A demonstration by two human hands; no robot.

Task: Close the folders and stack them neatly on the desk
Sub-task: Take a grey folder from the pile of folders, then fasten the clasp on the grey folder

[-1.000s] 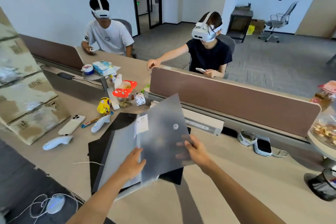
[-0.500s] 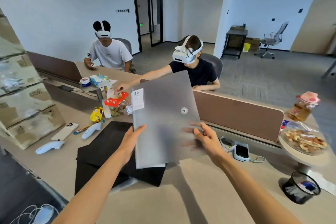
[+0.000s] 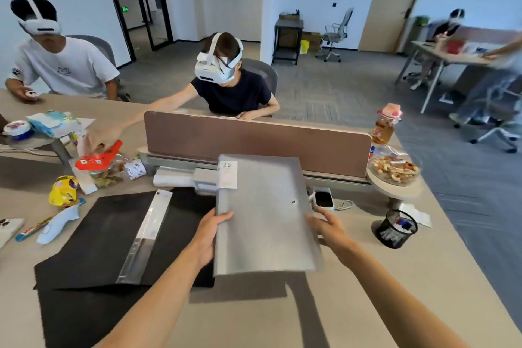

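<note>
A closed grey folder (image 3: 265,215) with a white label marked 20 and a snap button hangs just above the desk (image 3: 254,313), casting a shadow below it. My left hand (image 3: 210,234) grips its left edge, thumb on top. My right hand (image 3: 327,227) holds its right edge. To the left, a black folder (image 3: 93,240) lies open flat on the desk, with a clear plastic spine strip (image 3: 147,234) down its middle. More black folder material lies under it toward the front edge.
A brown divider panel (image 3: 254,141) runs behind the folders. A black mesh pen cup (image 3: 395,229), a white charger with a phone (image 3: 323,199) and a snack plate (image 3: 394,168) stand at the right. Snacks, a white controller (image 3: 58,223) and wrappers lie at the left. Two people wearing headsets sit beyond the divider.
The grey folder went from upright in front of me to nearly flat and low over the desk, right of the open black folder. Both hands kept hold of it.
</note>
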